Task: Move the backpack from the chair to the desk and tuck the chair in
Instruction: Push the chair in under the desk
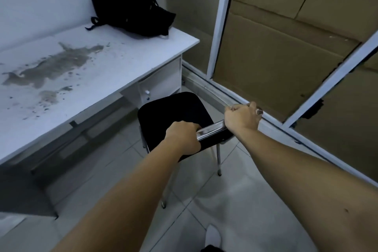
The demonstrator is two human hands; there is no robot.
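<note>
The black backpack (136,13) lies on the far right corner of the white desk (114,67), against the wall. A black chair (173,112) with chrome legs stands on the tiled floor in front of the desk's drawer unit, its seat outside the desk. My left hand (183,138) grips the left end of the chair's chrome back rail. My right hand (242,117) is closed around the right end of the same rail. Both arms reach forward from the bottom of the view.
A dark stain (55,67) spreads over the desk top. A drawer unit (161,81) sits under the desk's right end. White-framed glass panels (218,26) backed with cardboard close off the right side. Pale floor tiles (214,200) surround the chair.
</note>
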